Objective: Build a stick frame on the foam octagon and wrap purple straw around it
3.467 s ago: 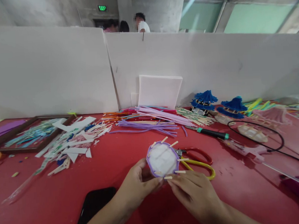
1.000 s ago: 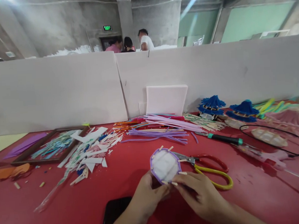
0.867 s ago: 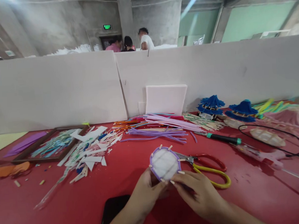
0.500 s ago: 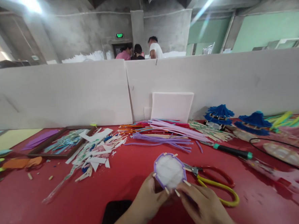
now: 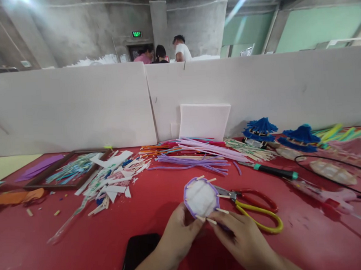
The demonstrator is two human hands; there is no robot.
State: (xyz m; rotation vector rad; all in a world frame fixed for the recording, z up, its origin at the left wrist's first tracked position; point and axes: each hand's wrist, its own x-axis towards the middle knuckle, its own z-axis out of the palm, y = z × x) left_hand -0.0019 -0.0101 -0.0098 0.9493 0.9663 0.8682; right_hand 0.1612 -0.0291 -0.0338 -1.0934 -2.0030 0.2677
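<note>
Between both hands, above the red table, is a small eight-sided craft piece [image 5: 202, 197] with a white face, a purple rim and several short wooden sticks poking out around it. My left hand [image 5: 179, 229] grips its lower left edge, thumb toward the bottom stick. At the lower right edge, the fingers of my right hand [image 5: 240, 233] are closed on the rim near two sticks. Part of the rim is hidden behind my fingers. Just right of the piece lie pliers [image 5: 255, 208] with one red and one yellow handle, jaws toward the piece.
A phone [image 5: 139, 253] lies by my left forearm. Purple pipe cleaners [image 5: 194, 162] and white scraps [image 5: 116, 183] spread behind. A green-black tool [image 5: 274, 172], a glue gun [image 5: 327, 195] with a black cable, and blue roof models [image 5: 299, 138] are rightward. A white partition [image 5: 75, 109] stands behind.
The craft piece has turned and tilted in my hands, so its sticks show longer on the right. The whole view has shifted slightly; both hands keep their hold.
</note>
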